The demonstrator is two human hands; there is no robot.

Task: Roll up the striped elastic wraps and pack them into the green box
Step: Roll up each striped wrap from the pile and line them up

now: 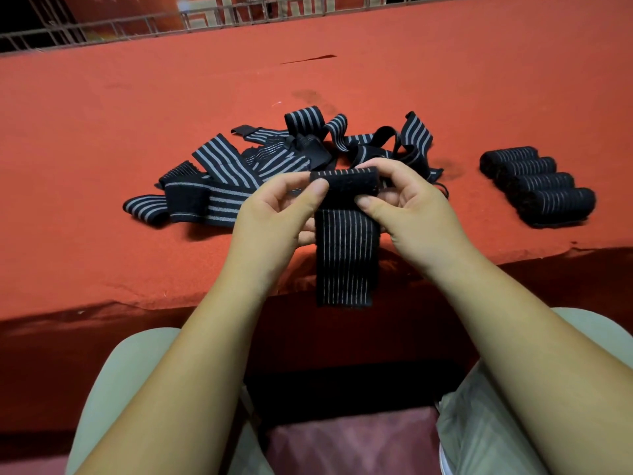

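- At the near edge of the table (513, 80), between our two hands, we hold one wrap (346, 241) raised just above the cloth (102, 149).
- Our left hand (274, 217) pinches the left end of its rolled top, with the thumb on the near side and the fingers curled behind.
- Our right hand (414, 207) pinches the right end in the same way, its thumb against the near face of the roll.
- The top of this wrap is wound into a short cylinder lying crosswise. The rest hangs as a flat ribbed band over the table edge toward our lap, black with thin pale lines along its length.
- Just beyond our hands lies one pile (239, 166) of loose wraps: black elastic bands with broader grey stripes, looped, folded and tangled. We cannot count them with certainty.
- Some of the ends in the pile carry plain black patches.
- To the right, well apart from the pile, four rolls (537, 186) lie side by side and touching. Each is a stubby black cylinder with faint lines round it.
- The cloth is red and felt-like and drapes over the near edge.
- One metal grid railing (137, 25) runs along the far edge.
- Nearest us are our two knees (113, 389) in pale fabric.
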